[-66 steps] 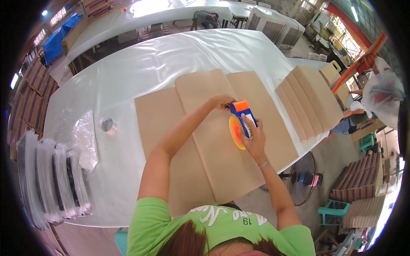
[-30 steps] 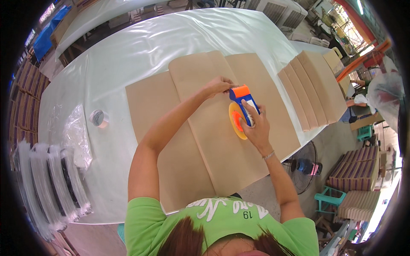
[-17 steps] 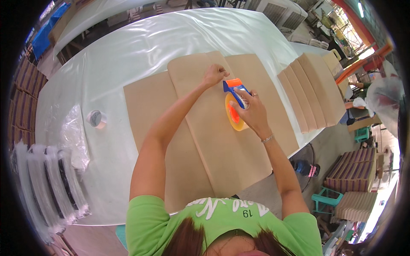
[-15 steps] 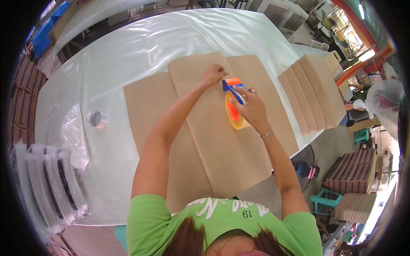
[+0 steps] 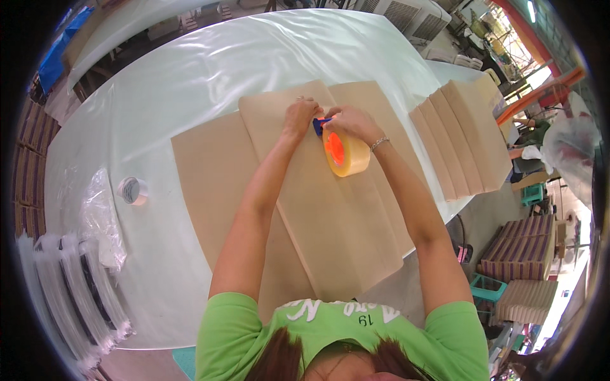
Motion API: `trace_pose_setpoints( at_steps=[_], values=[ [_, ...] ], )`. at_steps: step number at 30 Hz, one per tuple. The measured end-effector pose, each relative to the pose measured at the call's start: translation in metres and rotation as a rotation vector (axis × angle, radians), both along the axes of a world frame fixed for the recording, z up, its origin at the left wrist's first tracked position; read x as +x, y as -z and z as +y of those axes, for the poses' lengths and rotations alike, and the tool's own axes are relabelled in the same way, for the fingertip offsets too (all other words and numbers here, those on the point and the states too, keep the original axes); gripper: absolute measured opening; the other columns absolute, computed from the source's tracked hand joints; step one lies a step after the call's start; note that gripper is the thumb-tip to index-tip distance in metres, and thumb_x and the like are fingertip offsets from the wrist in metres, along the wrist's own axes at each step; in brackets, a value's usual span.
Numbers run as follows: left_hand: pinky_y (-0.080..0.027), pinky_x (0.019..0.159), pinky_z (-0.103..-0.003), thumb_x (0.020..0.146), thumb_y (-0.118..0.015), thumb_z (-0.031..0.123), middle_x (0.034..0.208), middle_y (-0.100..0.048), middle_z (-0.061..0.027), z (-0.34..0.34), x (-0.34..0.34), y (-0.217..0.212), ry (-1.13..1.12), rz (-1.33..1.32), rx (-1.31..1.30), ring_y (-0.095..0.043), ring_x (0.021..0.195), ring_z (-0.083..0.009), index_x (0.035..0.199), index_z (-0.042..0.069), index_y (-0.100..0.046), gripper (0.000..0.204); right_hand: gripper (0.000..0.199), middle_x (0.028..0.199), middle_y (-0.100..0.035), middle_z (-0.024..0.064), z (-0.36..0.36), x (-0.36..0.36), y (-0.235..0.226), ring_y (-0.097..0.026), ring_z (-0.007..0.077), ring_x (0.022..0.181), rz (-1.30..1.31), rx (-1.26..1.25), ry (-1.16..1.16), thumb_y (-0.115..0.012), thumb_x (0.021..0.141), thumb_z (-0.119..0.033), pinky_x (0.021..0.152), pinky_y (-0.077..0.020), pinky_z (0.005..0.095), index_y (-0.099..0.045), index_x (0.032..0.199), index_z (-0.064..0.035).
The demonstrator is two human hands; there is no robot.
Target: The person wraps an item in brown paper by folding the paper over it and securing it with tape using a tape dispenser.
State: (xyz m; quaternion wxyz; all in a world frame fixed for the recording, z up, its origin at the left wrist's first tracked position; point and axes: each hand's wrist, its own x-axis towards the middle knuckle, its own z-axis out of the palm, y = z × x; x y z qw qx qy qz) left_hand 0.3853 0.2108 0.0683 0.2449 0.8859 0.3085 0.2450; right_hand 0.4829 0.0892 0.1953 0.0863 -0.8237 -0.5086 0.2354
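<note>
A brown cardboard sheet (image 5: 337, 222) with folded flaps lies on the table in front of me. My right hand (image 5: 354, 122) is closed round a blue and orange tape dispenser (image 5: 319, 126), most of it hidden under the fingers. A wide roll of yellowish clear tape (image 5: 356, 162) with an orange hub sits on it, over the cardboard's middle panel. Just left of the dispenser, my left hand (image 5: 300, 118) has curled fingers close to the cardboard's far edge. What those fingers pinch, if anything, is too small to make out.
A pale sheet covers the table (image 5: 254, 57). Folded cardboard (image 5: 464, 140) is stacked at the right. To the left are a tape roll (image 5: 133, 190), a clear plastic bag (image 5: 101, 222) and plastic-wrapped bundles (image 5: 73, 292). Green stools (image 5: 488, 287) and cardboard piles (image 5: 518, 251) stand on the floor.
Both hands have shifted left, and the right hand has brought the dispenser up close beside the left one. The dispenser has turned, so its orange top is now mostly covered by my fingers.
</note>
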Motion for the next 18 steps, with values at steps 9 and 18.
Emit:
trace_pose_setpoints(
  at_steps=[9, 18],
  values=[
    [-0.031, 0.112, -0.045, 0.086, -0.058, 0.023, 0.145, -0.040, -0.0131, -0.007, -0.031, 0.002, 0.296, 0.046, 0.247, -0.038, 0.134, -0.0294, 0.148, 0.013, -0.025, 0.071, 0.046, 0.101, -0.069, 0.0059, 0.014, 0.006, 0.003, -0.064, 0.0242, 0.097, 0.067, -0.047, -0.062, -0.066, 0.061, -0.037, 0.085, -0.0481, 0.0336, -0.071, 0.103, -0.0190],
    [-0.010, 0.120, -0.041, 0.063, -0.064, 0.075, 0.153, -0.023, -0.0194, -0.011, -0.048, -0.017, 0.436, 0.322, -0.016, -0.017, 0.144, -0.0267, 0.148, 0.004, -0.023, 0.118, 0.054, 0.099, -0.068, 0.0116, 0.025, 0.012, -0.006, -0.064, 0.0256, 0.091, 0.155, -0.171, -0.157, -0.066, 0.063, -0.044, 0.079, -0.0494, 0.0354, -0.070, 0.104, -0.0094]
  ],
)
